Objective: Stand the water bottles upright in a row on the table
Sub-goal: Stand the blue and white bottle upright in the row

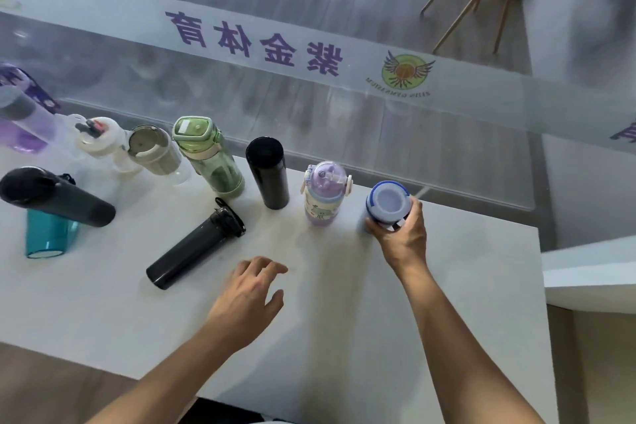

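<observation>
While the white rectangular table [464, 286] is carrying a row of upright bottles along its far edge, the dark grey cylindrical plastic bottle with a black flip cap [194, 244] is lying on its side, apart from the row. Its long axis is running from about seven o'clock at the base to one o'clock at the cap. It is lying at roughly ten o'clock from the left hand [247, 296], which is much the nearer of the two. That hand is hovering palm down, fingers loosely spread and gripping nothing, so I judge it is about to reach for this bottle. Well off at two o'clock, the right hand [401, 237] is curling its fingers round the short blue-lidded bottle [389, 205], which is standing upright at the row's right end, just beside the lilac children's bottle with a domed clear lid [325, 194]. At the table's far left, a black bottle [56, 196] is resting tilted across a teal translucent one [48, 234].
</observation>
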{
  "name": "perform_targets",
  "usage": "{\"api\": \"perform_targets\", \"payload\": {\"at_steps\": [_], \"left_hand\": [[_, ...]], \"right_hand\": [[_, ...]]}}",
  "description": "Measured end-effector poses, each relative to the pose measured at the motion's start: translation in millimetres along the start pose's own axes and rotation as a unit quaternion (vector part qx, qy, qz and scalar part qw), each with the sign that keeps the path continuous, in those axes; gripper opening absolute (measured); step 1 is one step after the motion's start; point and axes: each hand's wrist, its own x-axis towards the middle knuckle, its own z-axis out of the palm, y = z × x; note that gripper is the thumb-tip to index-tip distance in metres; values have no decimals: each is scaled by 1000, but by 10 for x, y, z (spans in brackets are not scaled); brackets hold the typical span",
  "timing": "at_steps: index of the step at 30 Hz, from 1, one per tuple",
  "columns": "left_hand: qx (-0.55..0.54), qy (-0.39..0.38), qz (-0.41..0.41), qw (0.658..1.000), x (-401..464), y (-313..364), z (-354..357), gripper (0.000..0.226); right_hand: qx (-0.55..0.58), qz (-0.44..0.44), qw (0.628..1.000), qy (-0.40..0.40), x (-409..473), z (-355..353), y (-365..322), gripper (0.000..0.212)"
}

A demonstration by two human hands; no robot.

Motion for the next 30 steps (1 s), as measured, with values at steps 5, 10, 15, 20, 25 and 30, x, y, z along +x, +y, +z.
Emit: {"api": "perform_targets", "payload": {"at_steps": [5,10,15,20,25,30], "left_hand": [[9,-7,-16,1000,13,-81,-8,34],[4,-6,-44,999,-2,-261,-26,34],[10,3,-57,998,46,-504,-81,37],[82,39,-61,994,198,-772,-197,53],[114,54,-92,988,359,-1121,-260,72],[95,25,-133,986,426,-1398,-275,83]], "right_hand": [[-5,-3,1000,10,5,24,43,79],[-35,-8,999,32,-30,71,-2,78],[-42,7,999,34,-96,79,-31,78],[-45,61,997,18,-148,74,25,94],[-88,162,983,22,-643,131,12,82],[-89,173,981,-9,-1374,374,-68,70]]}}
